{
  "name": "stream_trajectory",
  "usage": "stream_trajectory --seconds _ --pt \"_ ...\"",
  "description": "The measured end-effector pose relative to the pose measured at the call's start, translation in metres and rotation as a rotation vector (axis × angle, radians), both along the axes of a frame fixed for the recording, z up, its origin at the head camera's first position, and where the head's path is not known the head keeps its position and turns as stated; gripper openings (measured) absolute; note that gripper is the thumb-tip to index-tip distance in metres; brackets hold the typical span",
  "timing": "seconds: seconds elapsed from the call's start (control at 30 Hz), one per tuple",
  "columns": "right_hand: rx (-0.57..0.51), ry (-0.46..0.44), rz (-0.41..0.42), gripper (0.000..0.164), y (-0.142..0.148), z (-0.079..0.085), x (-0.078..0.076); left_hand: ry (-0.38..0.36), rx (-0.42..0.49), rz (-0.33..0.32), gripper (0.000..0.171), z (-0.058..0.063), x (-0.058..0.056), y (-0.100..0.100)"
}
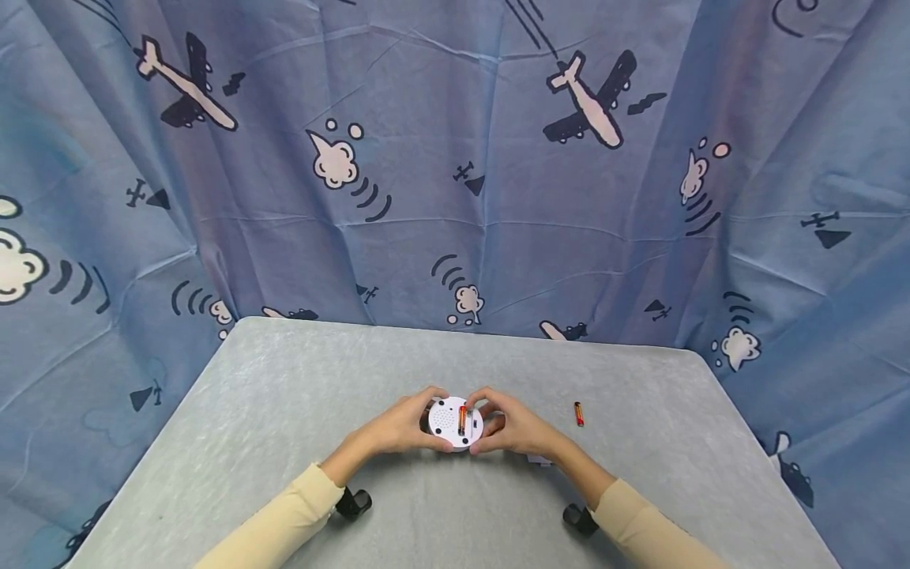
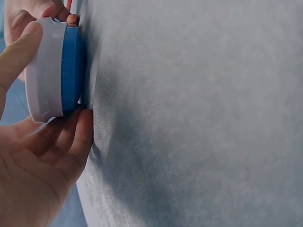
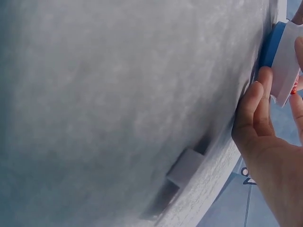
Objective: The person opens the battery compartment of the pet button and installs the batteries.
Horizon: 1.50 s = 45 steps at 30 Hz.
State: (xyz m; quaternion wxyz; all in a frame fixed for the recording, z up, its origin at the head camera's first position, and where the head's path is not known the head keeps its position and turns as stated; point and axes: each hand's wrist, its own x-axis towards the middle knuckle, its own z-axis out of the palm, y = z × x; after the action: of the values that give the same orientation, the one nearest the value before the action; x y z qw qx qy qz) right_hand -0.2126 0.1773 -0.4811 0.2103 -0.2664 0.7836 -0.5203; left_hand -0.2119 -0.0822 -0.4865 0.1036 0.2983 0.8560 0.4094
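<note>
A round white battery-powered device [image 1: 445,417] with a blue lower part [image 2: 72,66] is held just over the table, its underside facing up. Small speaker holes and a battery slot show on that face. One red-and-gold battery [image 1: 462,421] lies in or at the slot; how deep it sits I cannot tell. My left hand [image 1: 401,423] grips the device's left side, thumb at the near edge and fingers round the far side. From the right, my right hand [image 1: 517,427] holds the rim with thumb and fingers, its index finger close to the battery's upper end.
A second red-and-gold battery [image 1: 579,414] lies on the grey table [image 1: 320,371], to the right. A small white piece [image 3: 186,168] lies near my right wrist, partly hidden by the forearm in the head view. Behind the table hangs a blue curtain [image 1: 426,174] printed with planes.
</note>
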Motion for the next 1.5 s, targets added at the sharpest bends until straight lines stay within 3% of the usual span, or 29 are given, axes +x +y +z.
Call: stream_trajectory --seconds 0.83,1.27,1.5 --pt "-0.004 0.042 0.010 0.053 -0.004 -0.003 -0.003 0.024 -0.004 0.012 0.078 -0.001 -0.003 0.000" --pt "-0.010 0.066 0.040 0.053 -0.001 -0.004 -0.003 -0.001 0.003 0.019 0.079 -0.001 -0.004 0.000" --pt "-0.042 0.015 0.020 0.060 0.010 -0.004 -0.004 -0.039 0.009 0.022 0.080 0.000 -0.003 0.000"
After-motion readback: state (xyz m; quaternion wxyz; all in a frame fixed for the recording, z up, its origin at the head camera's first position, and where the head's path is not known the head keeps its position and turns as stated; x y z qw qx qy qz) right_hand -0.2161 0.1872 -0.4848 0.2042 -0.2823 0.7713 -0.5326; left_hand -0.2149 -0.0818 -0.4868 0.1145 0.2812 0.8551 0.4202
